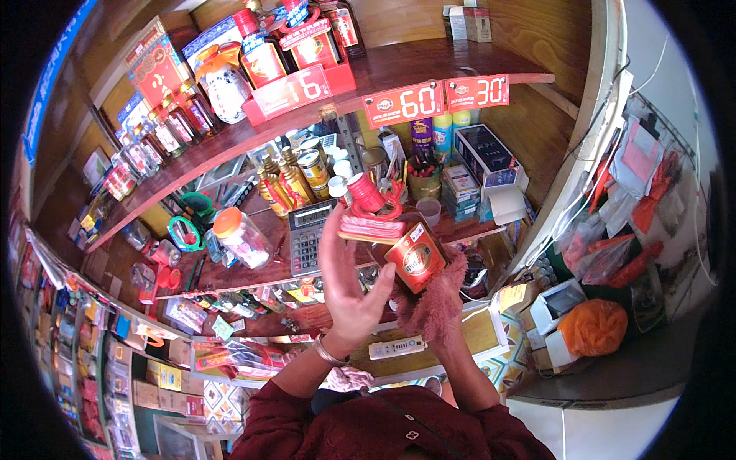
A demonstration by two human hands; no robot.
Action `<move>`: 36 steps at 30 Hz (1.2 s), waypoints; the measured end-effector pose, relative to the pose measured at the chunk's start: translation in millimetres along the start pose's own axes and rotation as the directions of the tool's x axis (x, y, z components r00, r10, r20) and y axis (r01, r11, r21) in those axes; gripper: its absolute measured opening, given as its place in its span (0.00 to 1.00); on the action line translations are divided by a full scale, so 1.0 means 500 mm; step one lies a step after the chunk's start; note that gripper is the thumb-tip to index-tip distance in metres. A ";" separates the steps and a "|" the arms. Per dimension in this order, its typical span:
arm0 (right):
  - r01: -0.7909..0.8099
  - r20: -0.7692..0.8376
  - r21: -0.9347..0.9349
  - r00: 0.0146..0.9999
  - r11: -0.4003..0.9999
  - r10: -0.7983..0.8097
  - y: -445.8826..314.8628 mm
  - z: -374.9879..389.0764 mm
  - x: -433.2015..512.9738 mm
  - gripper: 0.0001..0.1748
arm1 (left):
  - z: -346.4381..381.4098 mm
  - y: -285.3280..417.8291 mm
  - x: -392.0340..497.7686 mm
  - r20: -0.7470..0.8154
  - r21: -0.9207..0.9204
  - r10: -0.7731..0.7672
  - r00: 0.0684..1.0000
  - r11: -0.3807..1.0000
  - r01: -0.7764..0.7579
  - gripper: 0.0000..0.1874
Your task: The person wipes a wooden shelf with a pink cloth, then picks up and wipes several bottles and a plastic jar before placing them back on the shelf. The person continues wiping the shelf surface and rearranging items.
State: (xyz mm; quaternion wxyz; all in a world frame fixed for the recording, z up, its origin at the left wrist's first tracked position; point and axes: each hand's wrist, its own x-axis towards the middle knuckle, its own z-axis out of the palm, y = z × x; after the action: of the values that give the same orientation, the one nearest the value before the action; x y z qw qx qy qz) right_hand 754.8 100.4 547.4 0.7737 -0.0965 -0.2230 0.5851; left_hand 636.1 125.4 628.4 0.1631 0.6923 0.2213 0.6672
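A square dark glass liquor bottle (415, 259) with a red and gold label is tilted to the left before me. Its red cap (365, 192) points up and left, and a red-and-white neck tag (372, 228) hangs below the cap with red cord. Through a dusty-red terry cloth (425, 305), my right hand (449, 296) grips the bottle's lower end; the cloth hides most of the fingers. My left hand (351, 293) is held upright along the bottle's left side, fingers spread from the thumb. Its thumb overlaps the label's edge; whether it touches the glass is unclear.
Behind the hands, a wooden shelf (270, 276) carries a calculator (305, 236), an orange-lidded plastic jar (241, 238), cans and bottles. The upper shelf (414, 63) holds liquor bottles and red price signs (402, 105). A white power strip (397, 348) lies lower down. Plastic bags (621, 230) hang right.
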 end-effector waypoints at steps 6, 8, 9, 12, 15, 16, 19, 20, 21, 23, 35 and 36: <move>0.008 0.015 -0.009 1.000 1.000 -0.008 -0.003 -0.008 0.005 0.40 | -0.048 0.036 -0.045 0.317 0.221 0.300 0.900 0.899 -0.378 0.28; -0.045 0.012 0.015 0.999 0.999 0.045 -0.006 -0.008 0.003 0.40 | -0.062 0.036 -0.033 0.121 0.189 0.252 0.960 0.944 -0.272 0.24; -0.066 0.003 0.020 0.998 0.998 0.066 -0.007 -0.007 0.001 0.41 | -0.063 0.031 -0.020 -0.013 0.170 0.177 0.984 0.970 -0.172 0.23; -0.092 0.000 0.007 0.996 0.996 0.092 -0.013 0.000 -0.003 0.43 | -0.064 0.004 0.045 0.106 -0.125 -0.345 0.933 0.926 0.356 0.23; -0.053 -0.017 -0.239 0.999 0.970 0.050 -0.019 0.012 -0.001 0.47 | -0.056 -0.021 0.099 0.489 -0.393 -0.558 0.670 0.545 0.741 0.21; -0.027 -0.017 -0.353 1.000 0.935 0.022 -0.021 0.017 0.001 0.48 | -0.048 -0.024 0.104 0.518 -0.350 -0.580 0.629 0.527 0.774 0.19; 0.028 -0.021 -0.535 0.999 0.844 -0.046 -0.024 0.030 0.001 0.50 | -0.024 -0.023 0.097 0.476 -0.399 -0.626 0.618 0.472 0.786 0.19; 0.027 -0.027 -0.507 0.999 0.862 -0.047 -0.025 0.032 -0.001 0.49 | -0.017 -0.023 0.093 0.435 -0.391 -0.626 0.647 0.515 0.763 0.20; 0.000 -0.030 -0.342 0.999 0.940 -0.010 -0.024 0.034 -0.004 0.45 | -0.008 -0.024 0.088 0.394 -0.384 -0.627 0.672 0.552 0.740 0.21; -0.072 0.007 0.037 0.997 0.997 0.071 -0.024 0.030 -0.012 0.38 | 0.005 -0.024 0.075 0.305 -0.363 -0.625 0.718 0.621 0.695 0.23; -0.052 0.092 0.142 0.995 0.989 0.039 -0.035 -0.002 0.011 0.38 | 0.009 -0.025 0.036 0.486 -0.333 -0.459 0.744 0.690 0.643 0.38; -0.060 0.113 0.132 0.992 0.989 0.045 -0.042 0.002 0.010 0.37 | 0.025 -0.024 0.039 0.445 -0.307 -0.455 0.771 0.732 0.608 0.36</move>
State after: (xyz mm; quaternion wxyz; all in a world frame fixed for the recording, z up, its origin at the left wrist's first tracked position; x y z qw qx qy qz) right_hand 773.4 98.9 558.0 0.7492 -0.0174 -0.2226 0.6236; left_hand 647.5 146.7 638.2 0.5354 0.6477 0.2269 0.4924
